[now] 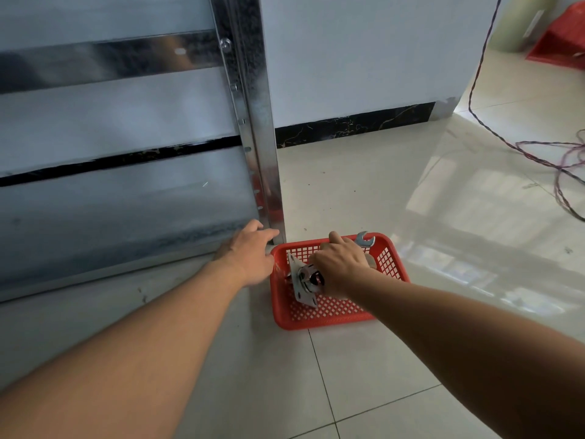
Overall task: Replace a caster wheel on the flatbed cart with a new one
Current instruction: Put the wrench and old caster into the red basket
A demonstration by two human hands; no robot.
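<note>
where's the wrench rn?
Head view, lower centre-right: the wrench sticks up over the far rim of the red basket on the floor, just beyond the right hand.

Both bare forearms are reaching forward and down. The left hand point(250, 255) is lying knuckles up with its fingers stretched forward and relaxed. The right hand point(340, 264) is curling downward, seemingly closing on something beneath it, though its palm is hiding the grip.
</note>
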